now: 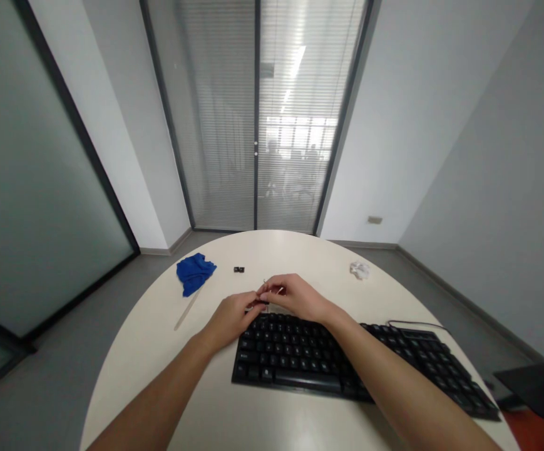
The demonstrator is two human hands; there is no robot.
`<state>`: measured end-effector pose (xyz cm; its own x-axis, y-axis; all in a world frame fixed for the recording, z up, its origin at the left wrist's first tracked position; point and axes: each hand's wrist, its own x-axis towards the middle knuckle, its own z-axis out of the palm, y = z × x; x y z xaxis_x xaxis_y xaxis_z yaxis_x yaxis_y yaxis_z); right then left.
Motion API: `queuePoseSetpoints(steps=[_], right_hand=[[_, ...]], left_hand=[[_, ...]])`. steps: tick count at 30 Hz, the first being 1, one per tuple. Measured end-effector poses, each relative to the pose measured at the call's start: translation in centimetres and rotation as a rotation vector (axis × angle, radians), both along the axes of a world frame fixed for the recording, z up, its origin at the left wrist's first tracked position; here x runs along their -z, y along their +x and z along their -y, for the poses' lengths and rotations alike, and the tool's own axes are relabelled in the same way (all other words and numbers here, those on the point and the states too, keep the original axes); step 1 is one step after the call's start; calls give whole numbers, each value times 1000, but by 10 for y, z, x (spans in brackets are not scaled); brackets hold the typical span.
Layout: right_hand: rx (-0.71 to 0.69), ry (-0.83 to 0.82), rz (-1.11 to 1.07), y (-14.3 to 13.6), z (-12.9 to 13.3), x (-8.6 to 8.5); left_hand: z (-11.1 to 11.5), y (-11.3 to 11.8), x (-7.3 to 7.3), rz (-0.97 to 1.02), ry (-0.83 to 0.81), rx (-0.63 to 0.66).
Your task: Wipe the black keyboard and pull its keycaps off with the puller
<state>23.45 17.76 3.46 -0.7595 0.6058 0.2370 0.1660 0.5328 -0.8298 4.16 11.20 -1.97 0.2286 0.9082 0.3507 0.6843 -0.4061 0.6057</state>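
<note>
I have a plastic keyboard (pixel 295 351) before me, its space bar (pixel 307 380) faintly glossy. The creased cloth (pixel 195 273) looks matt; my tabletop (pixel 295 249) is smooth.

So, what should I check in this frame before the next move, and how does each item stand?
1. Both hands visible: ok; the left hand and right hand meet by the keyboard's far edge, toward its left end.
2. Hold on the small dark piece between them: cannot tell; tiny and partly hidden.
3. Whole keyboard visible: not ok; the right forearm blocks part.
4. Small black pieces apart from the hands: ok.
5. Blue cloth off the keyboard: ok.
</note>
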Motion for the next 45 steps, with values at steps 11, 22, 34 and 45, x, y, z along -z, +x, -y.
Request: queuePoseSetpoints(steps=[11, 22, 34, 45], right_hand=[[230, 89, -79, 21, 0, 30], [103, 223, 51, 24, 4, 14], [99, 82, -42, 27, -3, 42], [110, 26, -44, 26, -5, 48]], left_hand=[[-2, 4, 11, 67, -127, 92], [-6, 4, 14, 101, -127, 114], [-7, 8, 12, 212, -203, 124], [-8, 15, 9, 315, -286, 74]])
